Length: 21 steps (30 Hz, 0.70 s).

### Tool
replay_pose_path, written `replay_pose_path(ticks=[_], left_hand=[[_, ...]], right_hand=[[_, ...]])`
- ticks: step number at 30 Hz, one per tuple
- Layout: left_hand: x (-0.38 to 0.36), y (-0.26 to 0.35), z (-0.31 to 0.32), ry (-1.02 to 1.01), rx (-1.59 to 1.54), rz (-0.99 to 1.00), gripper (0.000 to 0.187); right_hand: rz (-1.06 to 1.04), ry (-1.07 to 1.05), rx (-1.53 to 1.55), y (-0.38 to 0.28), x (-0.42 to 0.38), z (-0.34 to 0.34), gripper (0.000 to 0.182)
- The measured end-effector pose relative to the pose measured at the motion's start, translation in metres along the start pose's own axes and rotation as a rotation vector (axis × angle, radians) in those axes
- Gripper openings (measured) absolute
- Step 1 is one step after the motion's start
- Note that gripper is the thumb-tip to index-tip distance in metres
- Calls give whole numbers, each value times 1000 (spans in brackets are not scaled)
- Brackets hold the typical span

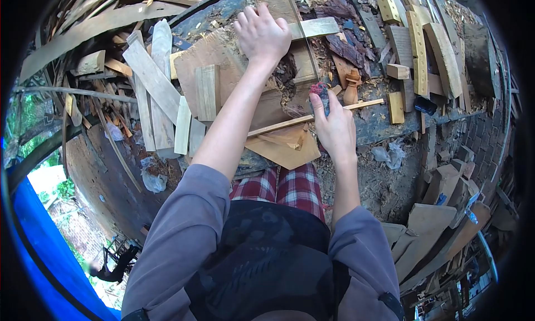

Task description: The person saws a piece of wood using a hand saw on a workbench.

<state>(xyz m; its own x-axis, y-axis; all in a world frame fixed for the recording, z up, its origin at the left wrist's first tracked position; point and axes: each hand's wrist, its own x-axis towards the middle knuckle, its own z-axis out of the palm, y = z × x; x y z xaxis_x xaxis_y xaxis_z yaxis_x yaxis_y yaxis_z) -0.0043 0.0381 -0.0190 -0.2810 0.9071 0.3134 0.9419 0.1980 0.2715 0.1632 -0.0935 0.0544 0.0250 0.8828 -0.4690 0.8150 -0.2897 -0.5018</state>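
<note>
My left hand (262, 34) presses down at the top centre with its fingers curled; what lies under them is hidden. A pale wood strip (315, 28) sticks out to the right beside its thumb. My right hand (336, 123) is closed round a dark handle with red wrapping (319, 90). From that handle a thin dark edge, like a blade seen side-on, runs up past the left hand. Between the hands lie brown boards (304, 62) and dark crumbly debris. A long thin stick (365, 105) passes beneath the right hand. An angular brown board (287, 148) lies nearest my lap.
Planks (156, 78) and a short block (208, 92) lie at left. On the right are a turned wooden piece (352, 87), a yellowish bar with holes (417, 53), small blocks and a dark object (425, 105). Scrap wood (426, 232) is piled at lower right; plastic (390, 154) lies on the ground.
</note>
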Motion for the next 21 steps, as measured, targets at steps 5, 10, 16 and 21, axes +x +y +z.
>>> replay_pose_path(ticks=[5,10,16,21], left_hand=[[0,0,1,-5,29,-13,42],[7,2,6,-106,92,-101,57],[9,11,-15,-152,-45,-116,60],[5,5,-1,-3,8,-61,63]], right_hand=[[118,-69,-69,-24,-13,-18,57],[149,-119,-109,-35,-41,-46,54],[168,-159,-180,-37,-45,-67,54],[140,-132,-172,-68,24,-35,59]])
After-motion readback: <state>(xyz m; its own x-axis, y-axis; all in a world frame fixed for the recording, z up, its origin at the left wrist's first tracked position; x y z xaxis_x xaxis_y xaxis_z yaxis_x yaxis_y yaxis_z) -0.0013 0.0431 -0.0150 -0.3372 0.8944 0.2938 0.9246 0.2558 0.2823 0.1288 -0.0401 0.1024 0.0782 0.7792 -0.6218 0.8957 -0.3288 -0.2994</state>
